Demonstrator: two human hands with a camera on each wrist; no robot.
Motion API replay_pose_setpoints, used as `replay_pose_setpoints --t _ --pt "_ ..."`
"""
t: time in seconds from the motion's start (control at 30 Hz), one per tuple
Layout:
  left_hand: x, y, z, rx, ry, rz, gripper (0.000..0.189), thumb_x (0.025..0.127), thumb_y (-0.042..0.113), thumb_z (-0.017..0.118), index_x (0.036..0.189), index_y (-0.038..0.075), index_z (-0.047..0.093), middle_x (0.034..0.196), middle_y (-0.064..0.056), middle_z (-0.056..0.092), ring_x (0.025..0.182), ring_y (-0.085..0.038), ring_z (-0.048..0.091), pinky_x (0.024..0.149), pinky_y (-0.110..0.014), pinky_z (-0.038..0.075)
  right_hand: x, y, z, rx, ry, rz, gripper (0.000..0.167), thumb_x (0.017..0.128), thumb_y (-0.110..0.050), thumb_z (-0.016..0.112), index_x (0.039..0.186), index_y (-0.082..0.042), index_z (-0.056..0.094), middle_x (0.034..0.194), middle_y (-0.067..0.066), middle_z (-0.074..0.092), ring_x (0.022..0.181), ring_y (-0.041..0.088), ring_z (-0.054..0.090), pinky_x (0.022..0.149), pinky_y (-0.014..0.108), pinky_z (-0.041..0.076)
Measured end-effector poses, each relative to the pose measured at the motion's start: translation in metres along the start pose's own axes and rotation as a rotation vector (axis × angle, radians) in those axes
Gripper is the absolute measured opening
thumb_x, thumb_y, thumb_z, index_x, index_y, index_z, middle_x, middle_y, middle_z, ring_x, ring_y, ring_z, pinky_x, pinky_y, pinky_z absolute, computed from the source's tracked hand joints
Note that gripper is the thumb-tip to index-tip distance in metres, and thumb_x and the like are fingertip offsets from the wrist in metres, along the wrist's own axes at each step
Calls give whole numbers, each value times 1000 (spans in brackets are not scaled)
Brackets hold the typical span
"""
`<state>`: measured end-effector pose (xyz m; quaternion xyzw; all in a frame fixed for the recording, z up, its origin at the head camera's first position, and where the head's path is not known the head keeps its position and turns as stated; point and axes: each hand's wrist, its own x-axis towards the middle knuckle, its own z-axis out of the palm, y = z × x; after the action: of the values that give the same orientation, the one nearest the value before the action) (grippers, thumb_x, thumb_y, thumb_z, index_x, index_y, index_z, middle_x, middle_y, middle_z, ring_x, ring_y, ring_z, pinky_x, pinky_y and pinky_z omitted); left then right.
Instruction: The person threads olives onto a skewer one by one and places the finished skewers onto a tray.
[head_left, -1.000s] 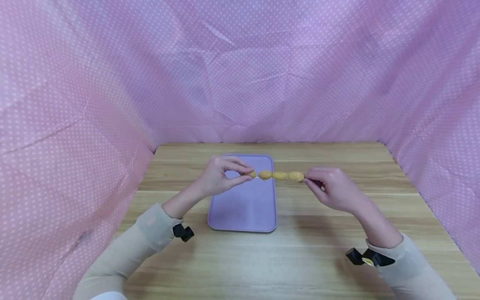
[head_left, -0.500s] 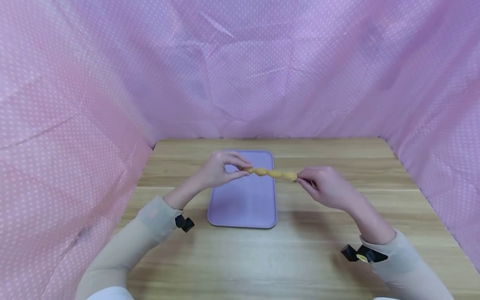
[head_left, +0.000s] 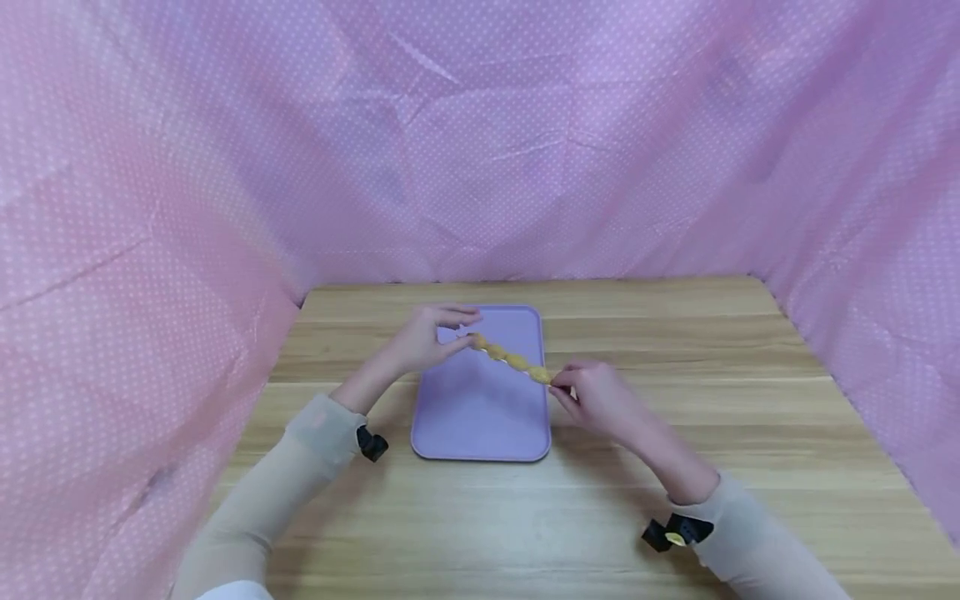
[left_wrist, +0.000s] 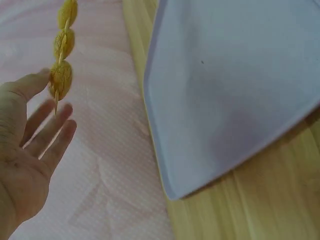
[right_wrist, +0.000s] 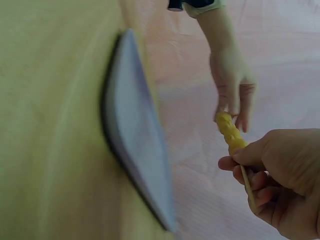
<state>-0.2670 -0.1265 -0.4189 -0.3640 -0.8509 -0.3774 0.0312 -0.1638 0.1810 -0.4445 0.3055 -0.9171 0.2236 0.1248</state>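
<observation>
A skewer threaded with several yellow-brown, oval, rough-skinned pieces hangs slantwise over the purple tray. My right hand pinches its near end between thumb and fingers; the bare wooden stick runs back along the curled fingers in the right wrist view. At the far end, my left hand has its fingers straight and spread. The left wrist view has the left thumb right at the last piece, with the pointed stick tip poking out beyond it.
The tray lies flat on a wooden table, left of its middle. Pink dotted cloth hangs behind and on both sides. Small black cameras sit on the sleeves' cuffs.
My right hand has moved left and nearer, so the skewer now slants down over the tray. My left hand has gone from pinching the far end to spread fingers.
</observation>
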Motion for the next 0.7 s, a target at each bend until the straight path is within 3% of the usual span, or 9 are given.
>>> replay_pose_setpoints --t 0.1,0.17,0.27,0.37,0.57,0.7 --pt "-6 -14 1 -25 93 -130 40 97 9 78 134 -3 70 146 -25 65 127 -42 69 103 -48 62 0 1 18 48 -21 87 6 93 -5 78 90 -2 82 76 1 70 64 5 58 56 18 51" --pt "-12 -22 0 -44 127 -213 39 96 8 78 133 -3 71 144 -26 65 126 -46 68 103 -50 62 2 4 29 93 -51 172 8 95 -6 76 92 -2 82 74 0 68 62 4 56 54 17 50" --pt "-21 -34 3 -24 119 -282 37 95 8 78 129 -6 72 137 -27 70 120 -48 71 98 -51 64 6 8 42 135 -89 297 12 97 -9 74 91 -3 83 69 -2 67 58 5 54 49 18 47" --pt "-30 -44 10 -22 81 -326 35 95 8 78 126 -8 73 131 -27 72 113 -47 74 93 -47 66 13 10 53 157 -104 369 20 99 -14 72 84 -4 81 62 -2 63 54 8 52 45 21 44" --pt "-42 -52 25 -20 47 -380 39 95 12 78 129 -7 72 133 -27 71 110 -45 76 93 -46 66 23 13 72 164 -123 413 34 101 -19 70 67 -12 72 54 -7 54 47 7 48 43 21 39" --pt "-46 -51 33 6 43 -385 42 95 12 79 131 -7 71 137 -27 69 116 -43 74 98 -46 64 28 10 81 169 -158 366 37 99 -18 69 62 -14 66 53 -10 50 48 5 45 45 19 36"
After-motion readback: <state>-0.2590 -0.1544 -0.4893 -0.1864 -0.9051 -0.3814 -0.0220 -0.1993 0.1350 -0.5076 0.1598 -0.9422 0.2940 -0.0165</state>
